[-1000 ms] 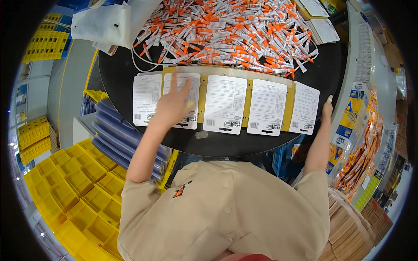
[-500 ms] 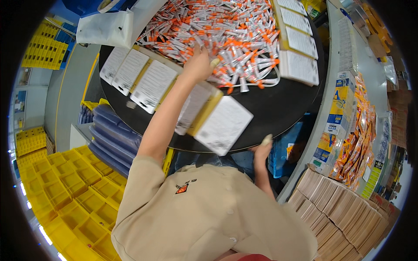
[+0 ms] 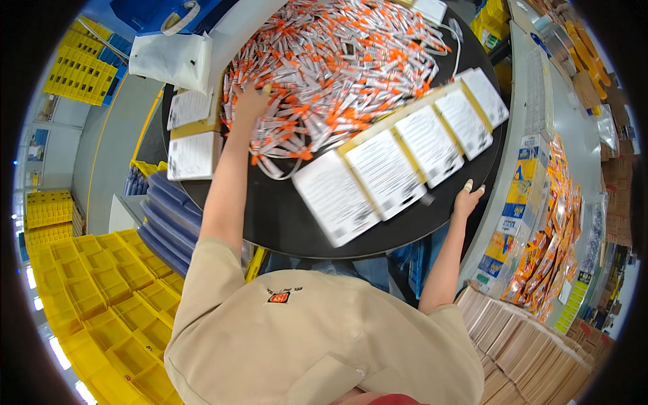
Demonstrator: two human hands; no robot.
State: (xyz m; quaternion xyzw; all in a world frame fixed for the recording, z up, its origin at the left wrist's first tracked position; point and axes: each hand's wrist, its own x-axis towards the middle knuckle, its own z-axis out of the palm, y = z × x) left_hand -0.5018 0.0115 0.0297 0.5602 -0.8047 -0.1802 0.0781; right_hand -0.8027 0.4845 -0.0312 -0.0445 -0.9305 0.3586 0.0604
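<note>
A round black table (image 3: pixel 270 223) carries a large heap of small white tubes with orange caps (image 3: pixel 337 61). My left hand (image 3: pixel 252 102) reaches to the left part of the heap, over the tubes; its fingers are blurred and partly hidden among them. My right hand (image 3: pixel 467 200) is at the table's right front rim, thumb and finger showing over the edge. Between the hands, a row of white printed cards (image 3: pixel 390 172) lies on yellow backing along the heap's front. More cards (image 3: pixel 192 155) sit left of my left forearm.
Yellow crates (image 3: pixel 101 283) and stacked blue-grey plastic pieces (image 3: pixel 165 209) stand at left. A white bag (image 3: pixel 172 59) hangs at the far left of the table. Right of it, a grey bench (image 3: pixel 523 88) holds orange packets (image 3: pixel 550 236); brown cardboard stacks (image 3: pixel 526 344) are at lower right.
The round table has turned, its front side moving to the right with the cards and tubes. My right hand has moved right and farther away along the rim; my left hand has shifted left.
</note>
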